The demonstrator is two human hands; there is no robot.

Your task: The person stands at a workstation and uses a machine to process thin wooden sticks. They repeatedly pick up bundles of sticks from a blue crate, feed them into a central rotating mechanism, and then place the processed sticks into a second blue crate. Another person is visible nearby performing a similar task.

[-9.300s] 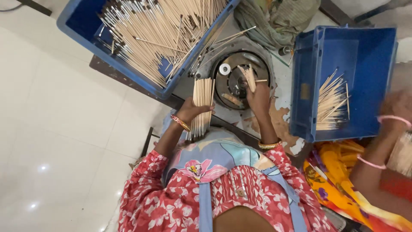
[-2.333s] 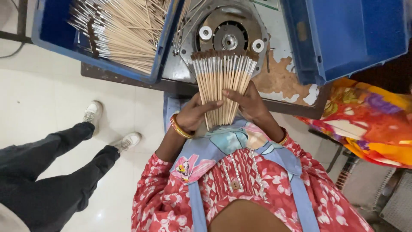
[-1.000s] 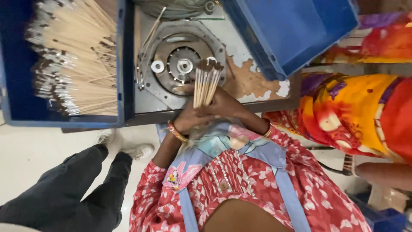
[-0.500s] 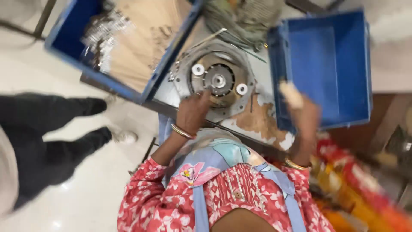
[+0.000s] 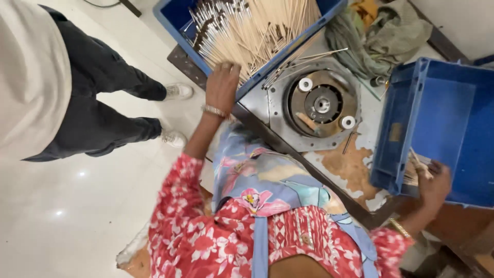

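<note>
A small bundle of sticks (image 5: pixel 418 166) is gripped in the right hand (image 5: pixel 435 183), lowered into the blue crate on the right (image 5: pixel 442 110); the left hand (image 5: pixel 222 85), fingers curled loosely, is laid on the rim of the far blue crate (image 5: pixel 177 23) — heaped with pale sticks (image 5: pixel 252 28); whether anything is grasped there cannot be told. Between the crates a round metal machine plate (image 5: pixel 321 105) is set; a person in dark trousers (image 5: pixel 98 87) is stood at the left.

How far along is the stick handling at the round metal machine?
Done: nothing sits between the rollers of the round grey metal machine. In hand: the right hand holds a small bundle of pale thin sticks inside the blue plastic crate on the right, while the left hand rests on the rim of the blue plastic crate on the left. Left: that crate holds a large heap of pale sticks.
</note>
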